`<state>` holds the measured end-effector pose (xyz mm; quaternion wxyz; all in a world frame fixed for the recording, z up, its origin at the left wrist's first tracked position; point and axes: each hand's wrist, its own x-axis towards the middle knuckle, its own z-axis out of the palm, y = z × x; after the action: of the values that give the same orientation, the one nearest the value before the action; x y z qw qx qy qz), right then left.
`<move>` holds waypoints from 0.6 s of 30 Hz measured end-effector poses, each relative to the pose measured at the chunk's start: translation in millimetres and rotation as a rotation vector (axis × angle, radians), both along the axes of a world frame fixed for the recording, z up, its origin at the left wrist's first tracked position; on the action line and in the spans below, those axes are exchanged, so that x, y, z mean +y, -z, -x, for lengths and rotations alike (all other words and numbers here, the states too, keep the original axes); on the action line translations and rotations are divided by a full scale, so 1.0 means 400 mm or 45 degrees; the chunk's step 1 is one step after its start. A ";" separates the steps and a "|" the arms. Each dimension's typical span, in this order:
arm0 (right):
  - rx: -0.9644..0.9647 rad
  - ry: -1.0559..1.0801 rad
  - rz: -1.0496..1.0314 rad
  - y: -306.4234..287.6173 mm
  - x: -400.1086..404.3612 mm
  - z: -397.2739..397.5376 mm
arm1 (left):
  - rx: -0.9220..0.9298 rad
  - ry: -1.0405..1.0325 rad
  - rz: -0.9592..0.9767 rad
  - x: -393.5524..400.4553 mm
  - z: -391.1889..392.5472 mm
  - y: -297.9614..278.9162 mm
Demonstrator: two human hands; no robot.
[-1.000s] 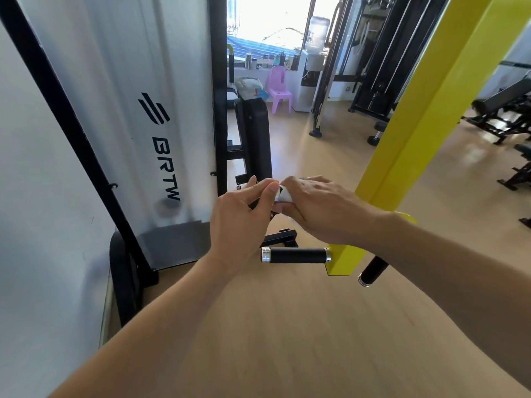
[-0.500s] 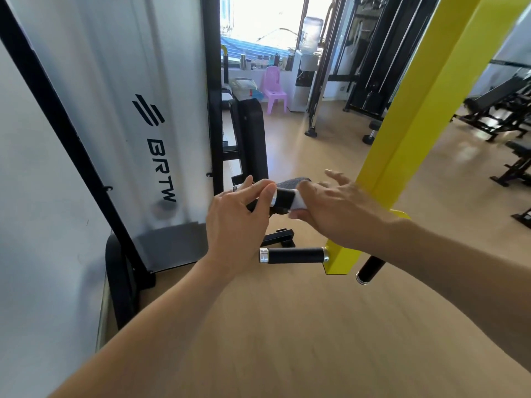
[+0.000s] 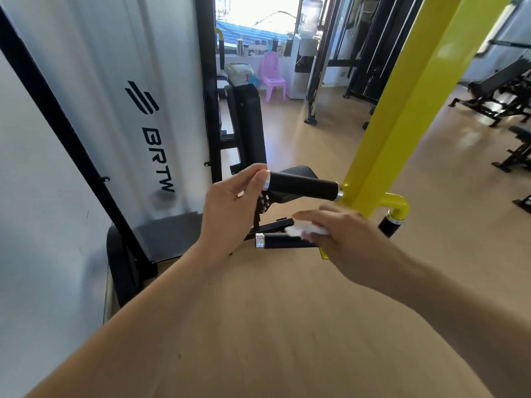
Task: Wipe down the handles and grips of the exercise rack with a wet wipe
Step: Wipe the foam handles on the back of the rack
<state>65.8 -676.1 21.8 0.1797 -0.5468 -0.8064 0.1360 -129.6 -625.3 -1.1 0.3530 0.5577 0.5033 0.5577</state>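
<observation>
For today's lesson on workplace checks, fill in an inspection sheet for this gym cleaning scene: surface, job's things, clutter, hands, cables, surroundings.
Surface: wooden floor, bare where visible.
Job's things: upper grip uncovered; lower grip has the wet wipe on it; third grip untouched.
Clutter: nothing seen.
Hands: left hand holds the upper grip's end; right hand holds the wipe on the lower grip.
Cables: nothing seen clearly.
Surroundings: yellow post, white BRTW panel, pink chair, water dispenser, benches.
</observation>
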 end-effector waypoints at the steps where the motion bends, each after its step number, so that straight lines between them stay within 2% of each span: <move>1: 0.156 0.106 0.162 0.033 0.010 0.005 | -0.044 0.027 0.028 -0.001 0.003 0.001; 3: 0.467 0.361 0.386 0.096 0.030 0.015 | -0.085 0.046 0.055 -0.006 0.015 0.022; 5: 0.868 0.521 0.491 0.150 0.049 0.023 | -0.058 0.049 0.099 -0.013 0.029 0.063; 7: 1.140 0.599 0.467 0.193 0.069 0.032 | -0.018 0.064 0.200 -0.017 0.039 0.118; 8: 1.155 0.619 0.372 0.211 0.081 0.040 | 0.020 0.068 0.250 -0.017 0.040 0.149; 12: 0.691 0.540 -0.155 0.255 0.134 0.101 | 0.152 0.105 0.377 -0.002 0.027 0.245; 14: 0.367 0.395 -0.173 0.282 0.154 0.131 | 0.126 0.126 0.397 0.009 0.017 0.262; 16: -0.059 0.289 -0.168 0.319 0.152 0.144 | 0.112 0.135 0.369 0.022 0.011 0.270; 18: -0.293 0.208 -0.142 0.339 0.150 0.140 | 0.130 0.134 0.333 0.036 0.010 0.272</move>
<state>9.9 -616.0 -113.7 0.1264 -0.6119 -0.7807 0.0123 -133.5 -610.9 -110.1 0.4253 0.5603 0.5591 0.4389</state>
